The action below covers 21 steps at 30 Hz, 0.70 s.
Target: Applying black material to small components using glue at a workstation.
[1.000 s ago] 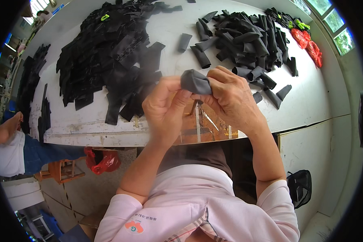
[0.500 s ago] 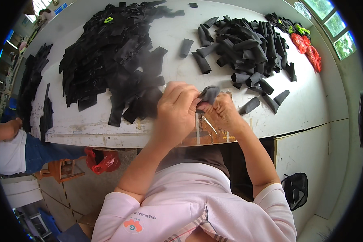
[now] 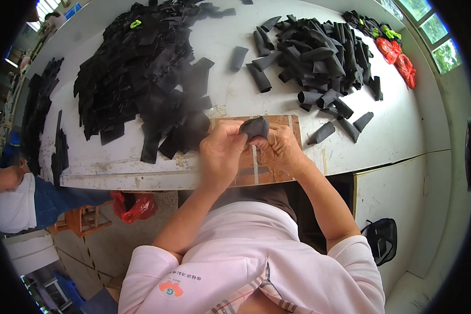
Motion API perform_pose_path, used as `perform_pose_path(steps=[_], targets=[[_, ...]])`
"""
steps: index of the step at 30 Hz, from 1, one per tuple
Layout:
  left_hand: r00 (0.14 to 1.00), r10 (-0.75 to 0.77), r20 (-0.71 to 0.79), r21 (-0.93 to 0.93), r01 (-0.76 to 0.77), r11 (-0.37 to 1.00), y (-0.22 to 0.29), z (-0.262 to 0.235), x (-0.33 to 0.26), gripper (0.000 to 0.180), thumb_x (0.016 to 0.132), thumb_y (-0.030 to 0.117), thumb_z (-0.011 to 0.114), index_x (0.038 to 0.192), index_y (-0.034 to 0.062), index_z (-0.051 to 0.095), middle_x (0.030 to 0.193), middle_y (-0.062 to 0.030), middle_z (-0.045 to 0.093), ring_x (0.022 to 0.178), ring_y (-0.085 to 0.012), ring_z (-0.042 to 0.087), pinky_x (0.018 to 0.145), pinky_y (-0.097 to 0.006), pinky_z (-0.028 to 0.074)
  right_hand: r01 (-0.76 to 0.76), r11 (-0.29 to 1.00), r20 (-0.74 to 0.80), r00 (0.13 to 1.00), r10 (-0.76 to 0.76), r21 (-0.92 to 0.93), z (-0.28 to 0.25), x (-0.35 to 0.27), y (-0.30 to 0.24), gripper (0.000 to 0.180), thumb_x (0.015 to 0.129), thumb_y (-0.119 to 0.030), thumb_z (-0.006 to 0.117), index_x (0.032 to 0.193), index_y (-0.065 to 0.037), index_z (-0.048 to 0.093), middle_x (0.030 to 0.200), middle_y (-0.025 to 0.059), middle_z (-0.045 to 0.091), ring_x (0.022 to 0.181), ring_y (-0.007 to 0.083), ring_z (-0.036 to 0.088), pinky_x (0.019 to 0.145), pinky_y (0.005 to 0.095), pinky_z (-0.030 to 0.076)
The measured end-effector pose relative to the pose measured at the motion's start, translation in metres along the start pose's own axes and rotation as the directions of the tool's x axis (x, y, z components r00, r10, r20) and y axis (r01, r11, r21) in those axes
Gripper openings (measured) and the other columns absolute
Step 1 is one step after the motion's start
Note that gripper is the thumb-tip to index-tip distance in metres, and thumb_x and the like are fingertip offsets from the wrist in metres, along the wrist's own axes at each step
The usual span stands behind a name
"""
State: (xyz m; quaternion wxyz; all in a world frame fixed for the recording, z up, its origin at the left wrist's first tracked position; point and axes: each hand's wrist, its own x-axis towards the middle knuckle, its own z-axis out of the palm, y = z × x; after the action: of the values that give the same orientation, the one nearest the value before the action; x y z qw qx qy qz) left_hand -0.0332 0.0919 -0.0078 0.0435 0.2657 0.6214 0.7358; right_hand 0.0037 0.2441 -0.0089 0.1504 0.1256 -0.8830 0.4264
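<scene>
Between my two hands is a short tube of black fabric (image 3: 255, 129), held above a brown board on the near edge of the table. My left hand (image 3: 224, 149) pinches its left end with closed fingers. On its right side my right hand (image 3: 282, 146) grips it, thumb below and fingers curled behind. A large heap of flat black fabric pieces (image 3: 136, 73) lies to the left of my hands. Beyond my right hand is a pile of rolled black fabric tubes (image 3: 319, 55), with several loose ones around it.
The brown board (image 3: 293, 125) lies under my hands on the white table (image 3: 403, 125). Red plastic bags (image 3: 397, 57) sit at the far right; another red bag (image 3: 133, 206) hangs below the table edge. At the left stands another person (image 3: 15, 199) beside more black pieces (image 3: 36, 115).
Both hands have shifted slightly left with the fabric tube. The tube, tilted upward before, now lies more level across my fingertips, and more of the board shows.
</scene>
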Motion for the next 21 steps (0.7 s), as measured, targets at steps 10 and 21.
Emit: perform_pose_path(steps=[10, 21], targets=[[0.957, -0.1, 0.271, 0.274, 0.023, 0.962, 0.028, 0.014, 0.034, 0.012, 0.08, 0.006, 0.06, 0.089, -0.001, 0.057, 0.08, -0.0039, 0.059, 0.07, -0.0065, 0.052, 0.066, -0.02, 0.045, 0.078, 0.997, 0.021, 0.997, -0.078, 0.019, -0.01, -0.004, -0.009, 0.017, 0.08, -0.017, 0.057, 0.071, -0.003, 0.059, 0.067, 0.0115, 0.056, 0.061, 0.0301, 0.055, 0.054, 0.0355, 0.044], [0.918, -0.138, 0.372, 0.398, -0.023, 0.917, 0.017, 0.008, 0.032, 0.011, 0.08, 0.004, 0.058, 0.09, -0.0023, 0.056, 0.079, -0.0031, 0.058, 0.067, -0.0071, 0.055, 0.061, -0.02, 0.046, -0.163, 0.968, -0.035, 0.984, 0.173, 0.19, 0.023, -0.024, 0.013, 0.022, 0.082, -0.017, 0.055, 0.066, -0.003, 0.053, 0.067, 0.0136, 0.054, 0.06, 0.0324, 0.054, 0.052, 0.036, 0.043]])
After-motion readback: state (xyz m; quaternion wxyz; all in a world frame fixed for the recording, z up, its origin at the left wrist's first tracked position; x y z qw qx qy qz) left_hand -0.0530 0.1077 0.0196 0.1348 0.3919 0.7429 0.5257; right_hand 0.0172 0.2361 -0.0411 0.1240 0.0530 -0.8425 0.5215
